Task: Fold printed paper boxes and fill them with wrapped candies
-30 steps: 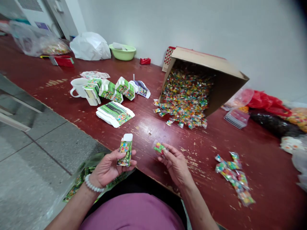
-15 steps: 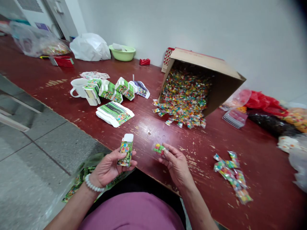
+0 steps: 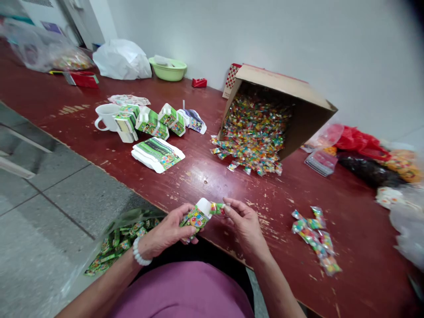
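Note:
My left hand [image 3: 172, 229] is closed around a small green printed candy box [image 3: 196, 218], tilted with its white end flap open toward the right. Between the thumb and fingers of my right hand [image 3: 243, 221] is a clear candy packet [image 3: 217, 208] with colourful pieces in it. The packet's left end is at the open mouth of the box; whether it has entered cannot be made out. To the right, several similar candy packets [image 3: 316, 238] lie loosely on the red table [image 3: 265, 247].
A cardboard carton [image 3: 311, 119] on its side spills many candy packets. Green boxes [image 3: 149, 123], flat cartons [image 3: 157, 153] and a white mug [image 3: 107, 117] stand left. A plastic bag of filled-looking green boxes [image 3: 122, 240] sits below the table edge. Bags [image 3: 361, 141] line the right.
My left hand has moved right and tilted the candy box toward the packet. My right hand stays nearly in place, still pinching the packet, which now meets the box's open end.

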Tool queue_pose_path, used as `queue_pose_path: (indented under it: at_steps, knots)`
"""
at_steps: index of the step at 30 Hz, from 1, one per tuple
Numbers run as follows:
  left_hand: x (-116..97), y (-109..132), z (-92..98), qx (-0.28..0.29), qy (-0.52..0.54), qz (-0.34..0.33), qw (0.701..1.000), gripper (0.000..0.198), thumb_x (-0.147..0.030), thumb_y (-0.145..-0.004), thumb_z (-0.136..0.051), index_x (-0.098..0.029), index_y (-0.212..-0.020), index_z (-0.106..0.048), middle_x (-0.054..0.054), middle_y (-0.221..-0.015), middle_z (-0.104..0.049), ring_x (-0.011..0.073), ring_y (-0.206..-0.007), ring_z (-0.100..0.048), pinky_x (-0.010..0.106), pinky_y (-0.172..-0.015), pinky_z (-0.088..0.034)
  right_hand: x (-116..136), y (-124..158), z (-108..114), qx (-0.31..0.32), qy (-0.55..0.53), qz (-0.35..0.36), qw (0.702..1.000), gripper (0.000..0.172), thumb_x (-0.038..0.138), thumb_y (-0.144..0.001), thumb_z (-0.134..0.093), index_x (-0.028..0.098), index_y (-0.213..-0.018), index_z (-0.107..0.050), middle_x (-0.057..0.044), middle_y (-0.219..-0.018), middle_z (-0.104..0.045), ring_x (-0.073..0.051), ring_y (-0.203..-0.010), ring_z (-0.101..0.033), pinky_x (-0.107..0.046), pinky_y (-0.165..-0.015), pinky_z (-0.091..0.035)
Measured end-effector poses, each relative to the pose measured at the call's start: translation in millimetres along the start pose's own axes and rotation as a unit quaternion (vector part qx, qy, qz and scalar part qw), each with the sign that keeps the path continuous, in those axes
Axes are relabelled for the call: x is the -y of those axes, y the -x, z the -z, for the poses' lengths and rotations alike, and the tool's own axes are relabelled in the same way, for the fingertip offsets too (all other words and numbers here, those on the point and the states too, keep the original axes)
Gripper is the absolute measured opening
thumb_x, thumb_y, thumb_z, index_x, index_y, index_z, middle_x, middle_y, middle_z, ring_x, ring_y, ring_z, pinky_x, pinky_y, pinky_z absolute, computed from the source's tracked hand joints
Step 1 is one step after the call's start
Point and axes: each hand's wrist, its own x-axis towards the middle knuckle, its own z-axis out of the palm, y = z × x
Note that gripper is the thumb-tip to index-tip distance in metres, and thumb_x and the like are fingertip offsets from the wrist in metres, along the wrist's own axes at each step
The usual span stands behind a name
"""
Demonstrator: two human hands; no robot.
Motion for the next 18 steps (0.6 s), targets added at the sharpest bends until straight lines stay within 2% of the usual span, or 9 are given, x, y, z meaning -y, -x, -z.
queue_pose_path:
  at_steps: [6, 12, 18]
  knots:
    - [-5.0, -1.5, -5.7, 0.025, -0.024, -0.002, 0.999, 0.037, -0.033, -0.086, -0.065, -0.019, -0.118, -0.052, 0.004, -0.101, -0.064, 0.0135, -0.076, -0.067, 0.021, -0.063, -0.046, 3.8, 2.3, -0.5, 0.012, 0.013, -0.004, 1.0, 0.042, 0.038, -0.063, -0.088, 0.019, -0.098, -0.075, 0.0, -0.079, -0.073, -0.011, -0.063, -0.063, -0.021, -0.057, -0.053]
    - [-4.8, -0.1, -5.5, 0.022, -0.002, 0.01, 1.0, 0.04, -0.031, -0.083, -0.066, -0.018, -0.116, -0.049, 0.007, -0.103, -0.066, 0.0136, -0.076, -0.066, 0.024, -0.066, -0.048, 3.4, 1.0, -0.1, 0.022, -0.028, 0.005, 0.999, 0.041, 0.037, -0.062, -0.09, 0.018, -0.094, -0.073, -0.001, -0.081, -0.071, -0.013, -0.066, -0.064, -0.023, -0.057, -0.057]
    - [-6.5, 0.9, -5.9, 0.014, 0.03, 0.023, 0.999, 0.043, -0.031, -0.08, -0.068, -0.018, -0.115, -0.047, 0.008, -0.105, -0.067, 0.0155, -0.077, -0.068, 0.025, -0.067, -0.047, 5.6, 0.7, 1.4, 0.001, -0.073, 0.011, 0.997, 0.041, 0.034, -0.06, -0.091, 0.017, -0.092, -0.072, 0.0, -0.077, -0.07, -0.01, -0.062, -0.063, -0.021, -0.054, -0.057]
